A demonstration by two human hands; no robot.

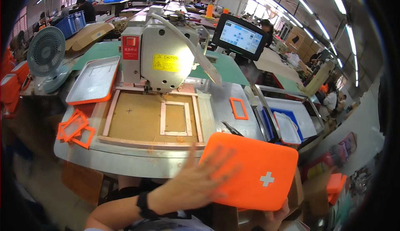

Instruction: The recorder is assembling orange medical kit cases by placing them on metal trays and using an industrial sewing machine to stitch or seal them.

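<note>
Orange case [252,162] is grasped at its near edge by the right hand [278,216], apparently to steady it beneath the spread, unclenched left hand [195,183].

Rounded case [256,158]: super bright orange, basically neon, with one small white plus-shaped cross [267,179]
Wristband [145,207]: plain black
Sewing machine head [168,43]: off-white, plus a yellow warning sticker [166,63] with black print and a red panel [130,49] with white lettering
Sewing template [137,122]: tan-brown sheet, pale pinkish border, dark little cross mark
Loose rectangular frames [91,139]: same loud orange
Shallow tray [93,81]: silvery white inside, orange around the bottom edge
Worktop [141,164]: silver-grey
Desk fan [46,51]: muted grey-green
Touchscreen [239,36]: black bezel, pale blue display
Crate [75,23]: solid blue
Thread cone [209,10]: orange too, lol
</note>
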